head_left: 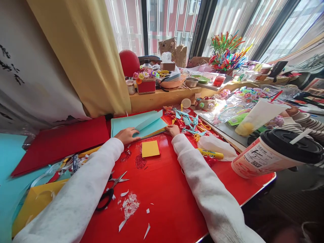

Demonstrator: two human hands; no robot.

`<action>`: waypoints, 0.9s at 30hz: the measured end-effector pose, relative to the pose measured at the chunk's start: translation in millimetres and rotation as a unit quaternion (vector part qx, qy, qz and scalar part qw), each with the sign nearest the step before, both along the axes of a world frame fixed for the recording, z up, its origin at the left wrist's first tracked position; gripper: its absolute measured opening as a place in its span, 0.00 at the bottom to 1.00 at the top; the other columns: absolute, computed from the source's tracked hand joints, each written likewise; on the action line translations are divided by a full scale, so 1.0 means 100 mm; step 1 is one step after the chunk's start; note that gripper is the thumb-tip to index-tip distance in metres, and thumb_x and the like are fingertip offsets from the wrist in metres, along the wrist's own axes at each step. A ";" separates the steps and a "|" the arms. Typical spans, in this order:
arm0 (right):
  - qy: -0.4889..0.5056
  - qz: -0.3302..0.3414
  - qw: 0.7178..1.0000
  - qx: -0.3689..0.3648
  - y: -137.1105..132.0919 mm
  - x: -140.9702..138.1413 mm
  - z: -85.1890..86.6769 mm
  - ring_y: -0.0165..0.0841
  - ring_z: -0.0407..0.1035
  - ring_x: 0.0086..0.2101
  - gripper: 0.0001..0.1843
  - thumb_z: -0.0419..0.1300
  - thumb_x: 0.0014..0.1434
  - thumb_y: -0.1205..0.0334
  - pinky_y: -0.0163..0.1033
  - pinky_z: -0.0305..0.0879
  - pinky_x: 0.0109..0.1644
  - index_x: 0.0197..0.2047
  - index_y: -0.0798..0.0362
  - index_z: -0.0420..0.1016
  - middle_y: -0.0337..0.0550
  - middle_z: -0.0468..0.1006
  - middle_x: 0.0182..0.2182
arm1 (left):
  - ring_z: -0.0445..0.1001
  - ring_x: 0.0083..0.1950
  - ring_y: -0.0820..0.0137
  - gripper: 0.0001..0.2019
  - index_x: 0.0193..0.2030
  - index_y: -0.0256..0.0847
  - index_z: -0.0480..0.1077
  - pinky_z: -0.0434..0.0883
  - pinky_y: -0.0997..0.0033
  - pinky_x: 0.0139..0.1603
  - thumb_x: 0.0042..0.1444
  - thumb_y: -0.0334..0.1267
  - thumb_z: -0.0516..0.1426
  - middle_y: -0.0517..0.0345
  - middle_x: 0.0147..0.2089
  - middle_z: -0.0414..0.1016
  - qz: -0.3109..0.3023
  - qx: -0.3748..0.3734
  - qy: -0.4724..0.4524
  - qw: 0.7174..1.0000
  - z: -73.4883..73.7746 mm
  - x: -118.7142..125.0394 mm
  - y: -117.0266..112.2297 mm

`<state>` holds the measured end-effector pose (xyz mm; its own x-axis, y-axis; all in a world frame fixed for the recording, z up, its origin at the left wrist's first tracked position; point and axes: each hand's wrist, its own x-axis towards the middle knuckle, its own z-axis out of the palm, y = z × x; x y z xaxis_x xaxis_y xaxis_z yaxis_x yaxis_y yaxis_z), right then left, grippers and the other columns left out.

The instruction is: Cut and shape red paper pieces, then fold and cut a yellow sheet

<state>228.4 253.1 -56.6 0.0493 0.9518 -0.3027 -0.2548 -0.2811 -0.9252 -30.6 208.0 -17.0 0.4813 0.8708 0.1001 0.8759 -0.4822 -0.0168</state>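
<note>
both arms stretch forward over the red table [162, 189] in pale grey sleeves [88, 182], angling inward towards the paper stack [136, 123] at its far side. the left hand [128, 135] lies palm down over the stack's near edge, fingers pointing right, by the top blue sheet's curled-up flap. the right hand [173, 130] is bent at the stack's right corner, fingertips against the layered edges (whether either hand pinches any paper, i cannot tell).

just in front of the stack, between the forearms, sits a yellow square [151, 149], with red glitter [140, 162] beside it. open scissors [111, 192] lie close to the left forearm, near white scraps [131, 205]. blue and red offcuts [188, 121] crowd the right hand's outer side; a yellow tube [210, 154] lies beside the right forearm. farther right stands a black-lidded cup [268, 155], with another person's striped sleeve [305, 123] beyond it.
</note>
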 end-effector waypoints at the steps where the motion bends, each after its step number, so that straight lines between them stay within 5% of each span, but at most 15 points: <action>1: -0.011 -0.012 1.000 0.006 0.00 0.00 0.00 0.22 0.66 0.25 0.06 0.54 0.54 0.68 0.30 0.66 0.27 0.36 0.61 0.67 0.38 0.70 0.29 | 0.66 0.45 0.65 0.25 0.46 0.47 0.65 0.62 0.70 0.45 0.50 0.58 0.42 0.56 0.45 0.67 0.000 0.003 0.001 1.000 0.00 -0.01 0.00; 8: -0.035 -0.056 0.997 0.038 0.01 -0.02 0.01 0.25 0.67 0.24 0.11 0.53 0.51 0.69 0.33 0.69 0.29 0.40 0.57 0.68 0.39 0.72 0.27 | 0.67 0.46 0.68 0.22 0.46 0.49 0.66 0.62 0.73 0.44 0.53 0.53 0.41 0.58 0.48 0.66 -0.018 0.013 0.007 1.000 -0.02 -0.03 0.03; 20: 0.030 0.063 0.998 -0.005 -0.09 0.12 0.19 0.27 0.69 0.32 0.08 0.52 0.54 0.71 0.35 0.69 0.35 0.39 0.60 0.67 0.43 0.73 0.33 | 0.70 0.40 0.65 0.16 0.46 0.42 0.62 0.64 0.67 0.38 0.57 0.41 0.39 0.51 0.40 0.70 0.035 0.047 -0.004 0.998 -0.08 -0.04 0.02; 27: 0.012 0.028 0.999 -0.007 -0.10 0.07 0.16 0.26 0.68 0.32 0.07 0.51 0.56 0.68 0.35 0.67 0.34 0.38 0.60 0.66 0.41 0.71 0.33 | 0.70 0.42 0.65 0.17 0.47 0.42 0.61 0.64 0.68 0.40 0.57 0.40 0.38 0.52 0.42 0.70 0.024 0.037 -0.007 0.999 -0.07 -0.04 0.02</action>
